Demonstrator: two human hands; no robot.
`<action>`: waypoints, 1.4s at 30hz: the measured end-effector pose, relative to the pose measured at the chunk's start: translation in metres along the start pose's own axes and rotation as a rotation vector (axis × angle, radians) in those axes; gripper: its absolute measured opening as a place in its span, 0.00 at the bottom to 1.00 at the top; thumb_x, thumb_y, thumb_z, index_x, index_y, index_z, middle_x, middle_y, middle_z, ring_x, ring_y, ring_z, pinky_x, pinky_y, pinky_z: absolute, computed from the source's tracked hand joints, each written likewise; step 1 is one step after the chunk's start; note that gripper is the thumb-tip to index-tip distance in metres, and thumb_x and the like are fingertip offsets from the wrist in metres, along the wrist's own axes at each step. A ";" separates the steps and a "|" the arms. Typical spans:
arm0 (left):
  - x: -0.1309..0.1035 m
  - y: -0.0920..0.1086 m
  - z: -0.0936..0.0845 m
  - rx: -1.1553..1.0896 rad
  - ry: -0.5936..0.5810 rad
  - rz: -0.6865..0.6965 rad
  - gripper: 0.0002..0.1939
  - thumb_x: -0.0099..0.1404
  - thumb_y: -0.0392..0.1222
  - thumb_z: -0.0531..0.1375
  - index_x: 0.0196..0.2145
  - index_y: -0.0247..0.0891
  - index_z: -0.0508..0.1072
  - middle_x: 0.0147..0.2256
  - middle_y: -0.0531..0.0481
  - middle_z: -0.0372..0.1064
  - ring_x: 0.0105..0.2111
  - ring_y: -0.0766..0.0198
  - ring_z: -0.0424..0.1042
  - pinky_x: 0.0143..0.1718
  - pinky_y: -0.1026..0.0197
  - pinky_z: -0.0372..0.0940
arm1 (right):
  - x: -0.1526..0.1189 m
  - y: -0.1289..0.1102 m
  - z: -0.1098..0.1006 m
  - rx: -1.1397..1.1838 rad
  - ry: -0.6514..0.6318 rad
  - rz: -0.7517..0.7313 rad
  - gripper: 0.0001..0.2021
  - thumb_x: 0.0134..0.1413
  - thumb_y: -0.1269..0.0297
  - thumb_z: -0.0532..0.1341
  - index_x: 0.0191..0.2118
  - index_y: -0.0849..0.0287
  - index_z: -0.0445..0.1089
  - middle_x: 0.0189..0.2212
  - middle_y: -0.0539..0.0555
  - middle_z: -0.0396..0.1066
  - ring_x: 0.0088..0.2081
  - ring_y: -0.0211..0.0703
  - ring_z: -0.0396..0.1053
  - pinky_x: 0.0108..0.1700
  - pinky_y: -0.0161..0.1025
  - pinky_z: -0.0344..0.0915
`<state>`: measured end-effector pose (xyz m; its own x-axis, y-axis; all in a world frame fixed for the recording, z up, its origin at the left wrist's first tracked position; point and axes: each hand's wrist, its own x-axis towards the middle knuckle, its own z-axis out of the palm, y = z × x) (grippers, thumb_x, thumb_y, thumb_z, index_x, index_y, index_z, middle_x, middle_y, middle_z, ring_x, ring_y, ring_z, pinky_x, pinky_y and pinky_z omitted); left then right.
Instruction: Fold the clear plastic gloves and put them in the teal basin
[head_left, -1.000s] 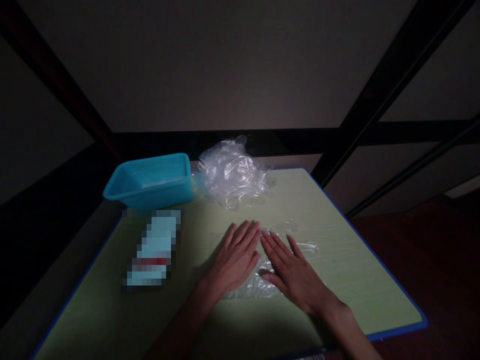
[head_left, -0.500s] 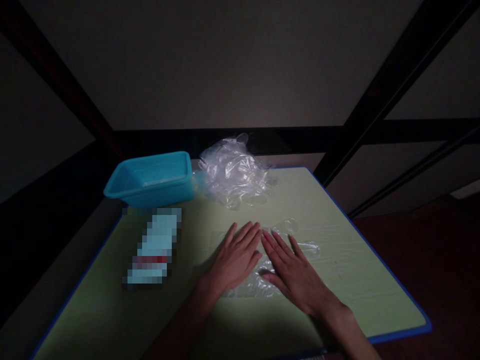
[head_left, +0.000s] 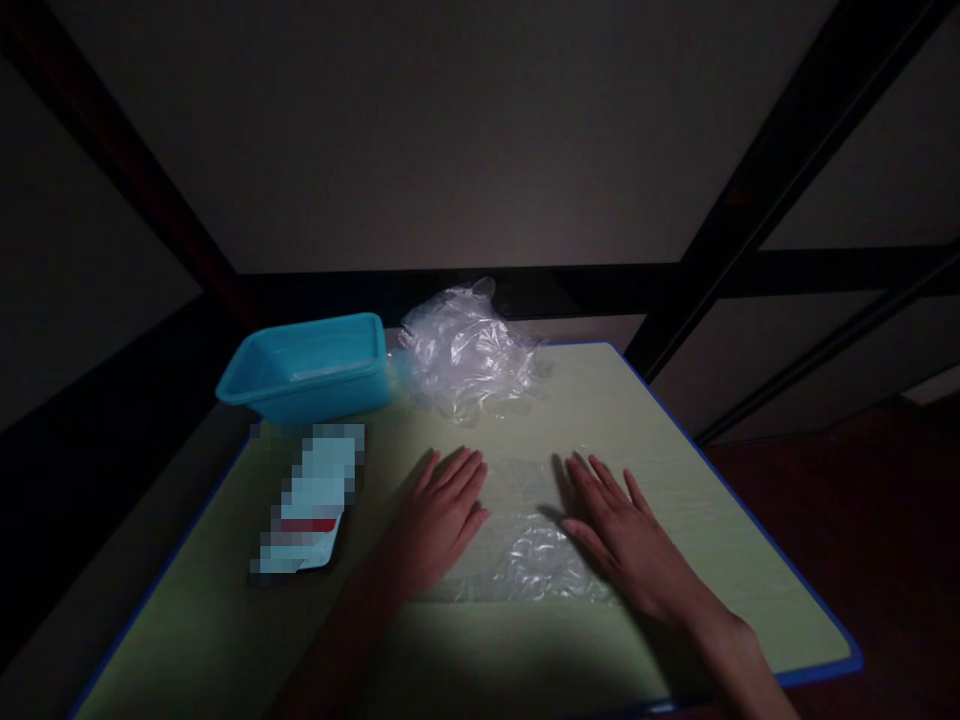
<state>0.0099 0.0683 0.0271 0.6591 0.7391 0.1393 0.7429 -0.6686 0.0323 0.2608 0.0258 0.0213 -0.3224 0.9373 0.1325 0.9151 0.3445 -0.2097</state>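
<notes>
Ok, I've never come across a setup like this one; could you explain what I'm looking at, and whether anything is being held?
There's no machine here: these are a person's bare hands, seen by a camera worn on the head, looking forward and down. The left hand and right hand are spread apart, open and palms down, over a thin, clear plastic piece lying on a pale green table with a blue edge. Neither grips anything; how firmly they touch the plastic is hard to tell. Farther back sit a crumpled clear plastic heap and a blue bin. Nearer, on the left, is a pixelated object I can't identify.
</notes>
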 end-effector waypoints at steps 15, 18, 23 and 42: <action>-0.038 0.024 -0.019 0.073 -0.077 0.098 0.21 0.67 0.41 0.51 0.57 0.37 0.61 0.57 0.44 0.61 0.58 0.50 0.57 0.57 0.41 0.53 | 0.041 0.012 -0.009 -0.027 -0.099 -0.093 0.30 0.58 0.74 0.44 0.66 0.58 0.38 0.61 0.64 0.54 0.61 0.55 0.51 0.59 0.66 0.44; -0.042 0.036 -0.024 0.081 -0.100 0.135 0.21 0.66 0.41 0.54 0.56 0.37 0.62 0.56 0.43 0.63 0.57 0.49 0.59 0.56 0.42 0.55 | 0.053 0.004 -0.012 -0.029 -0.137 -0.134 0.35 0.53 0.79 0.46 0.66 0.57 0.38 0.61 0.62 0.55 0.62 0.54 0.51 0.59 0.64 0.44; -0.046 0.051 -0.027 0.065 -0.131 0.194 0.22 0.66 0.50 0.53 0.52 0.35 0.67 0.51 0.40 0.69 0.53 0.49 0.65 0.54 0.46 0.59 | 0.068 -0.015 -0.019 0.001 -0.213 -0.195 0.36 0.48 0.81 0.48 0.65 0.61 0.43 0.60 0.62 0.55 0.62 0.54 0.50 0.61 0.63 0.43; -0.026 0.022 -0.019 -0.077 -0.016 0.122 0.24 0.65 0.33 0.47 0.59 0.33 0.56 0.61 0.44 0.53 0.61 0.60 0.51 0.60 0.53 0.52 | 0.074 -0.037 -0.037 0.240 -0.152 -0.436 0.31 0.51 0.82 0.47 0.62 0.59 0.54 0.59 0.54 0.60 0.59 0.42 0.56 0.62 0.49 0.52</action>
<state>0.0070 0.0326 0.0426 0.7465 0.6524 0.1308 0.6460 -0.7577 0.0925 0.2117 0.0805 0.0746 -0.7089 0.6953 0.1187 0.6126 0.6903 -0.3849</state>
